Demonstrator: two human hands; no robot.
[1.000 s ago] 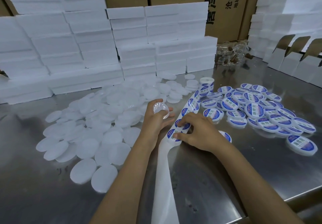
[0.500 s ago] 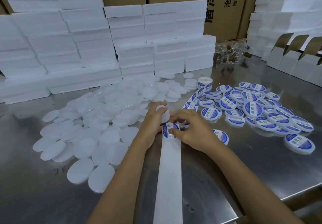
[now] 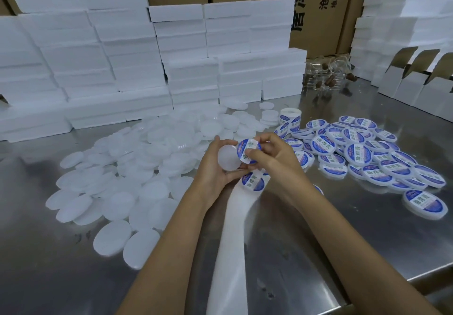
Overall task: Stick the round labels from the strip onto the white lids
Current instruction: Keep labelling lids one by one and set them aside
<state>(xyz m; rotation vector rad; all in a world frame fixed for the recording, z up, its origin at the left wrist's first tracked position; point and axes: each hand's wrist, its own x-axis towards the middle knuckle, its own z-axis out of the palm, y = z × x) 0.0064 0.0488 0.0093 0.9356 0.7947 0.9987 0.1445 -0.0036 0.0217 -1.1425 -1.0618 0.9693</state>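
A: What do the hands hold?

B: The left hand (image 3: 215, 165) cups a plain white lid (image 3: 229, 158), fingers curled round its rim, the lid's flat face tilted up and to the right. The right hand (image 3: 272, 158) pinches a round blue-and-white label (image 3: 247, 151) between thumb and fingertips. The label's left edge overlaps the lid's right edge; whether it is stuck down yet cannot be told.

A: And the strip?

B: The white backing strip (image 3: 232, 236) runs from the near edge of the table (image 3: 343, 229) up under both hands. One more label (image 3: 253, 180) sits on it just below the hands. Beyond the hands the strip carries on toward a roll (image 3: 290, 116) standing near the middle of the table, toward the far edge.

A: Where do the other lids lie?

B: A wide heap of bare lids (image 3: 127, 167) spreads over the left half of the table, many overlapping. The labelled lids (image 3: 362, 158) lie piled on the right half, one of them (image 3: 424, 203) apart from the rest, nearer the right edge.

A: Anything behind?

B: Stacks of white foam blocks (image 3: 147, 52) line the far edge, brown cartons (image 3: 318, 8) stand behind them, and folded white boxes (image 3: 416, 86) with open flaps sit at the far right corner.
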